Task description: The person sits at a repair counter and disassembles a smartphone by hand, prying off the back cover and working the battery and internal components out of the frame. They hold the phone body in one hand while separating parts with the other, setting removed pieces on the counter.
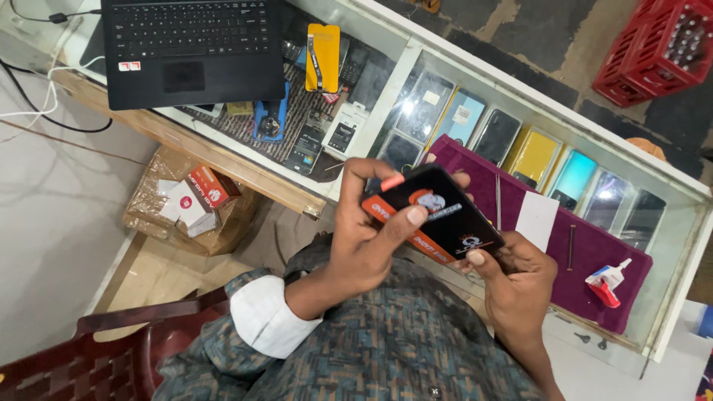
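The left hand (364,238) has its grip clenched on a black phone (445,215), the thumb pressed on the upper face and the fingers curled over the far edge. The right hand (512,275) grasps the same phone at its nearer right corner, the thumb on top. Under the phone, touching it, an orange card (397,226) with white print shows along the lower left edge; the left thumb crosses it. The phone is tilted and held in the air above the near edge of the worktop (445,56), a glass-topped display case with a white frame.

Behind the phone, on the glass, lies a purple cloth (594,260). On this cloth, right of the phone, there is a white paper slip (536,219), thin tweezers (497,202) just beside the phone, and, well to the right, a small white tube with a red cap (607,282). Under the glass, beyond the phone, a row of phones and phone covers (531,152) in black, yellow and light blue stands. Far left of the phone a black laptop (189,48) sits on the worktop, with a yellow phone cover (322,56) beside it. Below the worktop, left of the phone, small boxes (197,200) rest on a wrapped carton. A red crate (657,48) stands on the floor far behind.
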Demonstrator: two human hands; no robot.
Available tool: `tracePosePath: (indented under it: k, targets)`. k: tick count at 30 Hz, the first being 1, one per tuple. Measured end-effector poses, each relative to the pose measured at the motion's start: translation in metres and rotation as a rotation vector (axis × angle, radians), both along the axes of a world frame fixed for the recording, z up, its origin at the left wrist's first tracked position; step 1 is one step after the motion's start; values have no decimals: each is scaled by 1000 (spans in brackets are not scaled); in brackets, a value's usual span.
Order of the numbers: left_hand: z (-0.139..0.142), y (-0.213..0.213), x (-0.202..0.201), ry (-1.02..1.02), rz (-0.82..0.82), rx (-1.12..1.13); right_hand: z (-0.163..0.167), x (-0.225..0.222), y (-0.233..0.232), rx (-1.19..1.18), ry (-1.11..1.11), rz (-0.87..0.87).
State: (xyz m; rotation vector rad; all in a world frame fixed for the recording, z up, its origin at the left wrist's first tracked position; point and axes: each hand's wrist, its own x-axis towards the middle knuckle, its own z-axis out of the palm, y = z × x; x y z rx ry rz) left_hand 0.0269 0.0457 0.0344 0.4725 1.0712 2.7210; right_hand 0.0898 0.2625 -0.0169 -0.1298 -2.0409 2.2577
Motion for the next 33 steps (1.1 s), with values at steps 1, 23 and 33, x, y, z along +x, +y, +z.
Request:
tracePosePath:
  k: [1,23,33]
  targets:
    - [0,-1,0,46,-24,1,1,-2,0,20,-1,-11]
    - [31,-1,-8,1720,356,-687,64,-5,12,-418,-415,183]
    - [19,-2,-19,1725,219,-601,49,-6,20,-418,-371,150]
